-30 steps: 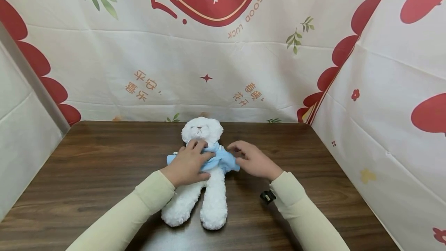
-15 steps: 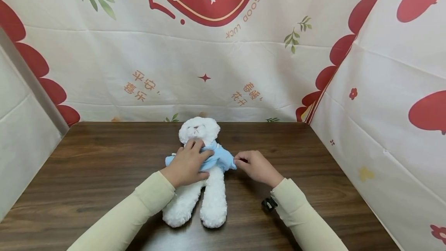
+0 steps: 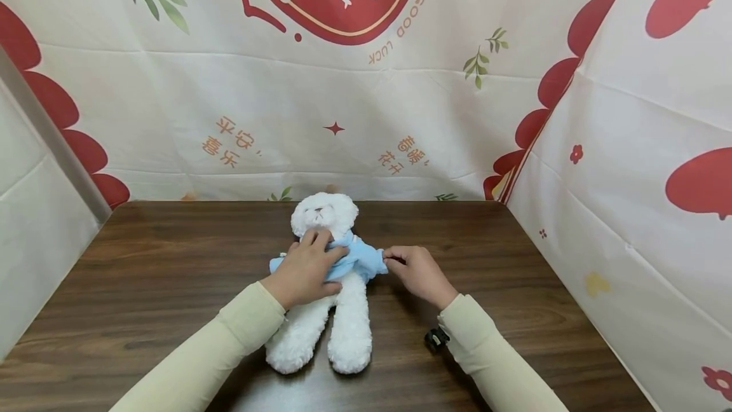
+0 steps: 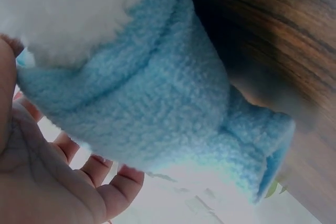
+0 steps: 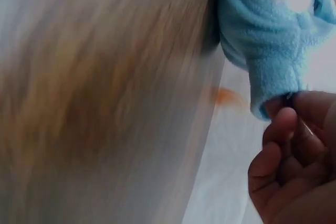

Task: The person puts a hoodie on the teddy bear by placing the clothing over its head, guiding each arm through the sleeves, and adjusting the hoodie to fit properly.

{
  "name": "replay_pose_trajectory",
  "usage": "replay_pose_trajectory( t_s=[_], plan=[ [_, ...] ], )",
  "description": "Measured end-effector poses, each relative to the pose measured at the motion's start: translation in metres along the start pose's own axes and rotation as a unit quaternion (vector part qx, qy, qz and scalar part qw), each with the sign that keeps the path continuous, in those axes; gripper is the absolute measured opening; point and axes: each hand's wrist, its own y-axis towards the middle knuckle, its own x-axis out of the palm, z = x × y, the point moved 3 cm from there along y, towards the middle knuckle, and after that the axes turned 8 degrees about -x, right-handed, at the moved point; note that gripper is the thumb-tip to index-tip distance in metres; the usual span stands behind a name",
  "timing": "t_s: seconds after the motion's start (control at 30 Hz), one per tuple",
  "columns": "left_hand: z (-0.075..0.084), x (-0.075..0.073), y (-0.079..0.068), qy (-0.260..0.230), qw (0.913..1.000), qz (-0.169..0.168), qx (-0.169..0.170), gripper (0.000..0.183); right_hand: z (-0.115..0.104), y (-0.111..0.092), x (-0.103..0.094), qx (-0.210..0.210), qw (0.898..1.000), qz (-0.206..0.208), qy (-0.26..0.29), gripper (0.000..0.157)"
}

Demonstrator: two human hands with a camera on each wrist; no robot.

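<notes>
A white plush bear (image 3: 351,329) in a blue fleece shirt (image 3: 361,260) lies on its back on the table, head towards the far edge. My left hand (image 3: 301,272) rests across its chest with the fingers loosely bent. In the left wrist view the left hand (image 4: 58,177) lies along the edge of the blue shirt (image 4: 152,98), whose far sleeve hangs loose with its cuff open. My right hand (image 3: 420,274) pinches the cuff of the other sleeve (image 5: 275,80); in the right wrist view, thumb and fingertip reach inside the cuff. The bear's arms are not visible.
The dark wood table (image 3: 160,285) stretches to both sides of the bear. White printed cloth (image 3: 320,94) hangs behind it and along the sides. A small black device (image 3: 436,339) sits at the right sleeve's wrist.
My right hand has closed from loosely spread fingers beside the sleeve to a pinch on its cuff. The cuff has shifted slightly. The left hand has stayed on the bear's chest.
</notes>
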Motion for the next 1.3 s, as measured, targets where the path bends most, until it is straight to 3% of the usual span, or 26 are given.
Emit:
replay_pose_trajectory(
  t_s=[0.17, 0.4, 0.6, 0.77, 0.9, 1.1, 1.3],
  plan=[
    [-0.001, -0.001, 0.001, 0.003, 1.0, -0.001, -0.004, 0.064, -0.005, 0.0, 0.005, -0.042, 0.999, -0.007, 0.025, 0.027],
    [0.002, -0.001, -0.002, 0.021, 0.9997, 0.012, 0.008, 0.074, -0.012, 0.001, 0.013, -0.036, 0.999, -0.017, 0.028, 0.012],
    [0.008, -0.003, -0.007, 0.062, 0.9969, 0.007, 0.047, 0.064, -0.018, 0.003, 0.017, -0.043, 0.999, 0.009, 0.002, 0.01],
    [0.011, -0.003, -0.007, 0.058, 0.9973, 0.016, 0.042, 0.05, -0.021, 0.005, 0.018, -0.043, 0.999, -0.005, -0.026, 0.01],
    [0.014, -0.003, -0.006, 0.064, 0.9967, 0.02, 0.046, 0.054, -0.025, 0.007, 0.021, -0.045, 0.997, -0.016, -0.052, 0.011],
    [0.018, -0.005, -0.006, 0.083, 0.9942, 0.007, 0.068, 0.057, -0.03, 0.008, 0.022, -0.057, 0.997, 0.002, -0.052, 0.011],
    [0.023, -0.009, -0.007, 0.079, 0.9931, 0.057, 0.067, 0.036, -0.029, 0.013, 0.004, -0.066, 0.992, 0.046, -0.093, 0.02]
  ],
)
